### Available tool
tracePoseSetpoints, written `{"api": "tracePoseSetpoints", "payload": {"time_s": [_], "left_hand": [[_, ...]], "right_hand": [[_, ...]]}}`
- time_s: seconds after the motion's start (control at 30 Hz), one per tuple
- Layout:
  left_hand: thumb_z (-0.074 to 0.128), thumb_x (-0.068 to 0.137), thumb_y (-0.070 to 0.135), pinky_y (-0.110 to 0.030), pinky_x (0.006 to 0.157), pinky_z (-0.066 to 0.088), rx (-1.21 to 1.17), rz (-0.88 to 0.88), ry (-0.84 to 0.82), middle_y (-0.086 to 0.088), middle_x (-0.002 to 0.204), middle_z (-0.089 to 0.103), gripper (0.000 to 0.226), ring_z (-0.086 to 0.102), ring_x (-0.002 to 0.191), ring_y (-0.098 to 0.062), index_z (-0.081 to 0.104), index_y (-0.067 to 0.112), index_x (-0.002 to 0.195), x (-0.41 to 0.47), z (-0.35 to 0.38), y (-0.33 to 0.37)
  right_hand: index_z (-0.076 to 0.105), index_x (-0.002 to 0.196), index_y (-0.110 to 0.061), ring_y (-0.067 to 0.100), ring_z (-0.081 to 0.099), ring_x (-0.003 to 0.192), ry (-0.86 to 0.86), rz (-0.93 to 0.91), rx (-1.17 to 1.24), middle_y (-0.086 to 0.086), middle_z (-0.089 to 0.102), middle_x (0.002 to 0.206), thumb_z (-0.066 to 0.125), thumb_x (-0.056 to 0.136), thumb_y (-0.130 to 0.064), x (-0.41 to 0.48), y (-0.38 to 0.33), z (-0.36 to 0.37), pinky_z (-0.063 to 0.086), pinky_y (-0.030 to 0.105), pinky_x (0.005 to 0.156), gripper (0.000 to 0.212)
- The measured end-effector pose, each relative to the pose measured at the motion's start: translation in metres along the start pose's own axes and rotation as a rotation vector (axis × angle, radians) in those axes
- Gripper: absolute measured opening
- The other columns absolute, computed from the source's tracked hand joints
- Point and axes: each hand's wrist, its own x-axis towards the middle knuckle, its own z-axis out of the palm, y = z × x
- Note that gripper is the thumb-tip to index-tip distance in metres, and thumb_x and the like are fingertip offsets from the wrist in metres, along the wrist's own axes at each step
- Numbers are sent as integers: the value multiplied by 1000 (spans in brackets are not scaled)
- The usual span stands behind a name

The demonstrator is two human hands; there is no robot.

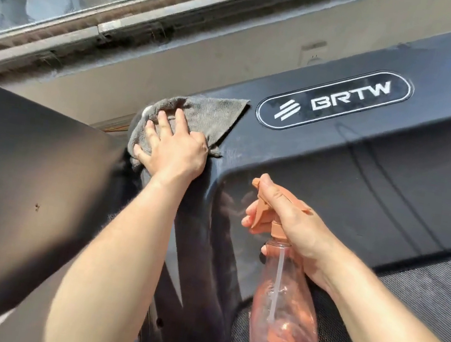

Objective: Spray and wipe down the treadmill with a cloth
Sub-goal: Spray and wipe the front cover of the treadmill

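Observation:
The treadmill's black motor cover (pixel 339 147) carries a BRTW badge (pixel 334 99). A grey cloth (pixel 213 110) lies on the cover's left corner. My left hand (pixel 172 145) presses flat on the cloth with straight fingers. My right hand (pixel 289 227) grips the neck of a clear spray bottle (pixel 285 311) with an orange trigger head; fingers curl round the trigger. The bottle hangs over the belt's front edge, nozzle pointing left toward the cover.
The grey running belt (pixel 417 310) lies at lower right. A dark upright panel (pixel 26 185) of the treadmill fills the left. Behind the cover runs a beige wall (pixel 205 59) and a window sill (pixel 92 33) with parked cars beyond the glass.

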Motion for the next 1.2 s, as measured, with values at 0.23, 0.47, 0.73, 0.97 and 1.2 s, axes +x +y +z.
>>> {"api": "tracePoseSetpoints", "payload": {"time_s": [0.23,0.47,0.73,0.97,1.2], "left_hand": [[28,97,32,-55,115,6,28,147,37,-6,164,2,62,-1,150,-26,11,27,156,-108,11,-41],[30,82,33,-59,110,29,109,334,46,-16,156,31,69,29,144,-36,39,14,148,-204,36,-76],[34,83,41,-54,113,18,351,640,10,1,157,33,68,28,145,-26,36,30,150,-163,44,-30],[27,88,43,-57,114,17,358,950,-105,9,163,12,68,15,149,-23,13,38,154,-159,85,33],[31,88,44,-53,114,22,465,1149,-95,12,160,24,65,24,147,-19,22,41,152,-141,65,3]], "right_hand": [[71,88,-14,14,65,63,55,66,29,6,70,72,49,84,-73,-18,8,0,49,25,49,63],[68,88,-25,14,68,62,93,137,121,4,70,74,49,84,-74,-41,33,-12,50,23,47,52],[72,101,-25,20,74,87,218,96,170,7,76,90,47,72,-83,-46,45,-36,53,29,54,69],[69,107,-18,21,73,75,372,109,234,13,75,86,45,85,-74,-59,63,-61,52,28,51,66],[69,82,-4,27,65,55,563,141,395,18,69,69,47,93,-64,-79,78,-80,48,29,51,65]]}}
